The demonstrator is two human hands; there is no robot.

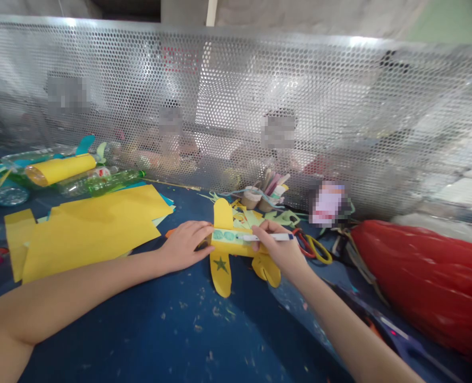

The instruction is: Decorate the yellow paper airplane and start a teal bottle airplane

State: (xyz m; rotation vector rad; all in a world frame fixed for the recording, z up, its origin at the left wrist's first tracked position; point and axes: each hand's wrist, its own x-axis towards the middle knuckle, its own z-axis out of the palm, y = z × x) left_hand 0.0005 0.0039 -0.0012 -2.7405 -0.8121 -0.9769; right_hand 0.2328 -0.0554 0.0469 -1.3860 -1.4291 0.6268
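A yellow paper airplane [239,249] lies on the dark blue surface. One of its rounded wings has a dark green star, and a pale strip along the body bears green oval marks. My left hand [186,246] grips the plane's left end between thumb and fingers; a dark, partly hidden end shows there. Between the fingers of my right hand [278,247] is a white marker [266,237] with a dark blue end, its tip at the green marks. The right hand rests over the tail side and hides part of it.
Yellow paper sheets [92,229] lie at left, with plastic bottles [114,182] behind them. Scissors [318,250], paper scraps [252,217] and cups of sticks [266,197] stand or lie near the plane. A red plastic bag [423,271] is at right; a perforated metal panel [228,96] borders the back.
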